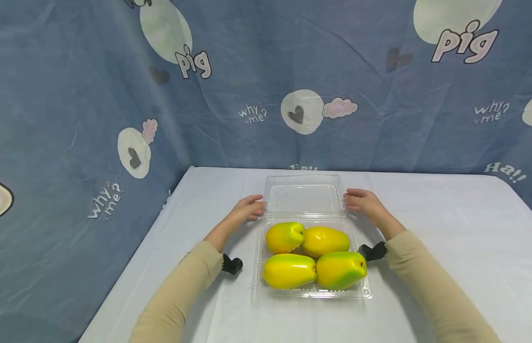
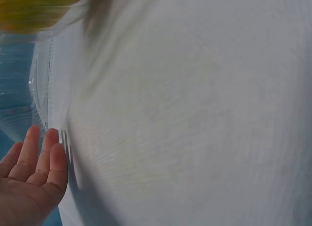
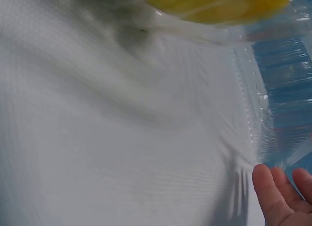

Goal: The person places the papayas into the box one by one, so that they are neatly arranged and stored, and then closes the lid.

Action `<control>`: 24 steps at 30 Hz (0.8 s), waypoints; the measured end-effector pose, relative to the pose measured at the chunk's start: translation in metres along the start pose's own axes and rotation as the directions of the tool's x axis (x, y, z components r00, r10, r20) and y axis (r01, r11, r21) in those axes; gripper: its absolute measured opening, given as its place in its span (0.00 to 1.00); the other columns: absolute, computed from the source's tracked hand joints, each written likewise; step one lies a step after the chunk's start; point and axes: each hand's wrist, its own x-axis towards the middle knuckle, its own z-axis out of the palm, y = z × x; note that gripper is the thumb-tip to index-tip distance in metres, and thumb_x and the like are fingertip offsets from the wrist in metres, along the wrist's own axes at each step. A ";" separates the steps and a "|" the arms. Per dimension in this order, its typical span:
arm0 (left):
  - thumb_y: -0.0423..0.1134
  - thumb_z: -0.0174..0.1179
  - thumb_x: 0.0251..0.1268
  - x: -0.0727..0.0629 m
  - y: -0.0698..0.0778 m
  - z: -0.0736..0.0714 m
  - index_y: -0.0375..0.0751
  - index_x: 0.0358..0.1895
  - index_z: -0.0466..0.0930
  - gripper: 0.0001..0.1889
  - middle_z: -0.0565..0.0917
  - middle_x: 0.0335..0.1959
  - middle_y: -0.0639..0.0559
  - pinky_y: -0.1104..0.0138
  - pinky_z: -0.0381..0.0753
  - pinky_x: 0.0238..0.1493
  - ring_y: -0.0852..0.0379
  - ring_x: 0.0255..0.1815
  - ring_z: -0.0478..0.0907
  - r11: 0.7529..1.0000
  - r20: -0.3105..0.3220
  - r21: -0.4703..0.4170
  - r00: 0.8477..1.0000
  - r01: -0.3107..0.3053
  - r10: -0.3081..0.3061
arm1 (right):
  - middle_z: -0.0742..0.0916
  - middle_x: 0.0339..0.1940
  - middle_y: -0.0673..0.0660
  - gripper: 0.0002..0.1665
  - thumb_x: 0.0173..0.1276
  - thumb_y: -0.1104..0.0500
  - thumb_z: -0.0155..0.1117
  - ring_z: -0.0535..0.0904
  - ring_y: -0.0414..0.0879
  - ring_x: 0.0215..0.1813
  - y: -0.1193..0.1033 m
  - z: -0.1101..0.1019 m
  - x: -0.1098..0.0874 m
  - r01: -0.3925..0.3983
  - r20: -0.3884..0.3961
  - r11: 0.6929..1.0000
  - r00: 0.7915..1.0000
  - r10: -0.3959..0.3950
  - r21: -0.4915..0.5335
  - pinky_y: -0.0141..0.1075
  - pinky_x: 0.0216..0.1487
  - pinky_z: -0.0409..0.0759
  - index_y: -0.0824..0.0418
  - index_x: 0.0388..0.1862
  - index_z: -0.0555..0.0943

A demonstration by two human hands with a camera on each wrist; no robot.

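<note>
A clear plastic clamshell box [image 1: 311,294] lies opened on the white table, its lid [image 1: 304,195] raised at the far side. Several yellow-green, papaya-like fruits [image 1: 289,271] fill its base in two rows. At the lid's left edge is my left hand [image 1: 249,208], fingers extended and fingertips right at the plastic. My right hand [image 1: 363,202] mirrors it at the right edge. In the left wrist view the left hand [image 2: 36,172] shows fairly straight, slightly spread fingers beside the lid's side. The right wrist view likewise has the right hand's fingers [image 3: 265,184] near the clear lid [image 3: 258,99].
A white cloth covers the table [image 1: 442,228]. Blue printed fabric [image 1: 249,71] hangs behind it and along the left. Black wrist-worn devices [image 1: 232,264] stick out below both sleeves, the right one [image 1: 373,251] close to the box's right side.
</note>
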 end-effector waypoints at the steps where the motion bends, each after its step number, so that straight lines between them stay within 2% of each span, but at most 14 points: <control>1: 0.44 0.53 0.65 0.001 -0.001 0.000 0.40 0.67 0.59 0.29 0.71 0.61 0.39 0.61 0.75 0.51 0.48 0.52 0.75 1.000 0.002 -0.005 1.000 0.003 -0.003 | 0.64 0.67 0.71 0.35 0.70 0.59 0.50 0.76 0.33 0.44 0.001 0.000 0.000 -0.004 0.002 1.000 1.000 0.004 0.003 0.29 0.52 0.75 0.73 0.69 0.53; 4: 0.44 0.54 0.64 0.002 -0.004 0.001 0.41 0.67 0.60 0.29 0.72 0.60 0.40 0.63 0.77 0.49 0.52 0.48 0.77 1.000 0.003 -0.013 1.000 0.007 -0.007 | 0.65 0.66 0.72 0.34 0.70 0.57 0.50 0.75 0.29 0.39 0.003 0.002 -0.001 -0.011 0.002 1.000 1.000 0.011 0.011 0.27 0.51 0.75 0.74 0.68 0.54; 8: 0.44 0.56 0.63 0.004 -0.006 0.003 0.42 0.66 0.62 0.29 0.74 0.58 0.41 0.66 0.77 0.46 0.58 0.43 0.78 0.999 -0.008 -0.042 1.000 0.018 -0.019 | 0.65 0.66 0.72 0.34 0.70 0.56 0.51 0.76 0.29 0.40 0.004 0.003 0.000 -0.016 0.003 1.000 1.000 0.016 0.017 0.29 0.53 0.74 0.74 0.68 0.56; 12: 0.43 0.57 0.62 0.004 -0.006 0.003 0.43 0.66 0.63 0.29 0.74 0.58 0.41 0.67 0.78 0.45 0.59 0.41 0.78 0.998 -0.020 -0.062 1.000 0.020 -0.022 | 0.66 0.65 0.72 0.34 0.70 0.57 0.51 0.77 0.30 0.41 0.005 0.002 0.001 0.007 0.011 0.999 1.000 -0.007 0.042 0.28 0.51 0.75 0.76 0.67 0.56; 16: 0.42 0.56 0.63 0.002 -0.004 0.003 0.42 0.66 0.62 0.29 0.73 0.58 0.40 0.66 0.77 0.44 0.55 0.44 0.78 0.998 -0.020 -0.067 1.000 -0.010 0.008 | 0.71 0.59 0.69 0.33 0.71 0.59 0.50 0.77 0.31 0.40 0.003 0.002 0.000 0.044 0.007 0.994 0.999 -0.045 0.100 0.25 0.45 0.76 0.77 0.67 0.54; 19: 0.40 0.55 0.63 0.000 -0.001 0.002 0.40 0.67 0.61 0.28 0.72 0.60 0.39 0.63 0.76 0.46 0.49 0.49 0.76 0.997 -0.015 -0.057 0.999 -0.052 0.052 | 0.71 0.59 0.67 0.33 0.71 0.60 0.49 0.78 0.32 0.39 -0.001 0.002 -0.001 0.056 0.000 0.990 0.998 -0.057 0.128 0.24 0.43 0.76 0.77 0.67 0.53; 22: 0.38 0.54 0.64 -0.002 0.004 0.001 0.39 0.67 0.59 0.28 0.71 0.61 0.38 0.58 0.73 0.50 0.45 0.54 0.73 0.996 -0.010 -0.024 0.996 -0.091 0.091 | 0.68 0.63 0.69 0.34 0.71 0.58 0.50 0.77 0.35 0.43 -0.008 0.002 -0.004 0.051 -0.006 0.994 0.999 -0.050 0.100 0.25 0.45 0.76 0.74 0.68 0.53; 24: 0.37 0.54 0.64 -0.004 0.009 0.000 0.39 0.68 0.58 0.29 0.70 0.61 0.38 0.55 0.72 0.53 0.44 0.57 0.72 0.995 -0.007 -0.001 0.995 -0.104 0.104 | 0.64 0.66 0.71 0.35 0.71 0.57 0.50 0.77 0.43 0.49 -0.013 0.002 -0.005 0.054 -0.005 0.997 0.999 -0.054 0.059 0.29 0.50 0.76 0.73 0.69 0.53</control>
